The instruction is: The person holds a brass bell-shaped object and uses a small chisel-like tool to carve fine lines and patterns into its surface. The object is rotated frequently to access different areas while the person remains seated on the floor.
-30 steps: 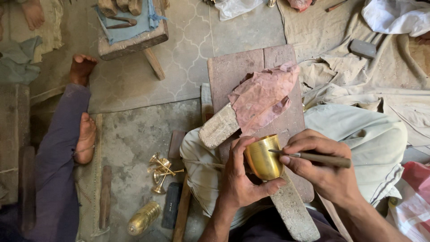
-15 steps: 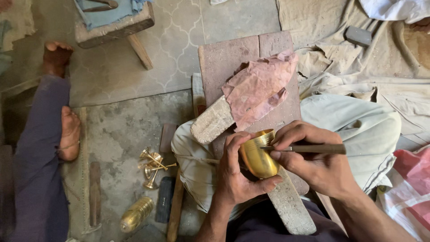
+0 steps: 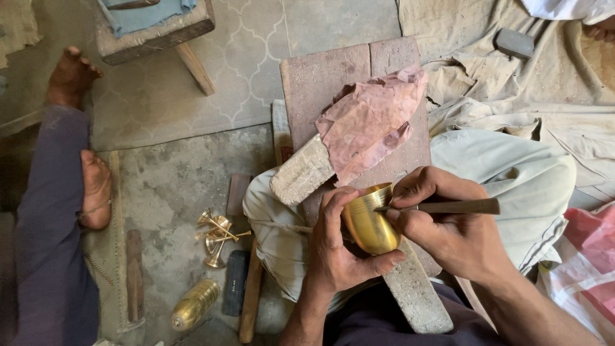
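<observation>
**Brass cup braced on the block, tool at its rim**

The left hand [image 3: 339, 253] was wrapped around the small brass cup [image 3: 369, 221], fingers over its far side and thumb under its base, a closed grip that pressed the cup against the long stone block [image 3: 410, 291] lying across the lap. The right hand [image 3: 445, 227] was pinched shut on a slim metal engraving tool [image 3: 448, 206], whose tip touched the cup's lip. Polished brass like that looked stiff and fairly weighty for its size, and slick too, so the rounded wall probably wanted a full wrap of the hand rather than fingertips; the thin rim seemed the part likeliest to dent. Above the cup, a pink cloth [image 3: 371, 125] lay draped over a wooden plank [image 3: 320, 77]. Down on the floor [image 3: 166, 179] sat a cluster of small brass pieces [image 3: 218, 234] and a ribbed brass vessel [image 3: 194, 304] on its side, well apart from the hands. Another person's bare foot [image 3: 96, 189] rested at the left.
</observation>
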